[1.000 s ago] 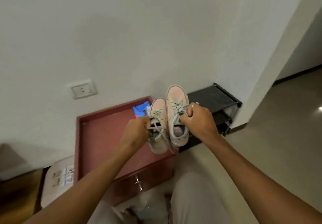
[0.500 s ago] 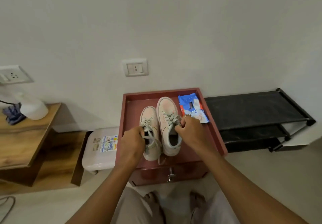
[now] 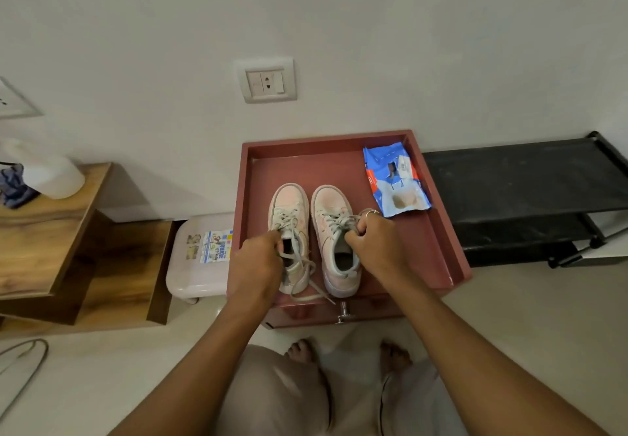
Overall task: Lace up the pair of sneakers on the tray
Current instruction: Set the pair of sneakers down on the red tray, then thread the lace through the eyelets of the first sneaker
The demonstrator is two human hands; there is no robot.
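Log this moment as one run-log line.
left hand: grips left sneaker | right hand: grips right sneaker at laces | both sneakers: on tray | left lace ends: loose | blue packet: on tray

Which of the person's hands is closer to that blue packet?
Right. The right hand, on the right sneaker, is just beside the blue packet; the left hand is farther off, on the left sneaker.

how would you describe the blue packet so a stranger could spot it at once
Find the red tray below the wall socket. In its far right corner, right of the pink sneakers, lies the blue packet. It is the only flat, crinkled, blue and white thing there.
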